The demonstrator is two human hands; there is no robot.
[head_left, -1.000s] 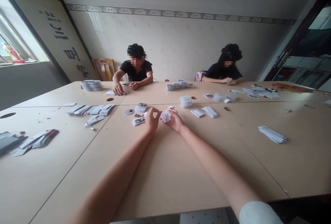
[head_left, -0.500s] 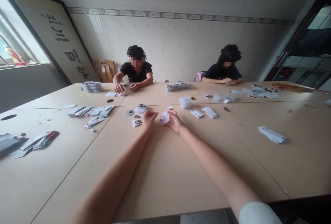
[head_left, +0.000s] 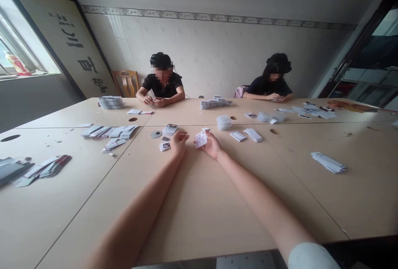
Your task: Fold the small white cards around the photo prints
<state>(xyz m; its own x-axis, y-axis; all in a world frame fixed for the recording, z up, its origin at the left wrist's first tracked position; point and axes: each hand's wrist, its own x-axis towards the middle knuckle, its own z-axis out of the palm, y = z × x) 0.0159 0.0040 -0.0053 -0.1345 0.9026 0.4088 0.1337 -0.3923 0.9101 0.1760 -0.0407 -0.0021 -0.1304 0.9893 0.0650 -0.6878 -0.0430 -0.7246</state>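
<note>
Right hand [head_left: 213,146] fingers held a clear packet [head_left: 200,139] near 12 o'clock, lightly seemed best; left hand [head_left: 178,142] fingers looked narrow, couldn't tell if empty.

Prob. office / mtg rm used for packing: lg. table [head_left: 199,202] w/ card stacks [head_left: 109,132], tiled wall [head_left: 199,53].

In front of you, the pale surface [head_left: 199,202] held bundles of cards [head_left: 108,132], a clear stack [head_left: 224,122], a round cap [head_left: 156,134] and two strip piles [head_left: 328,162].
</note>
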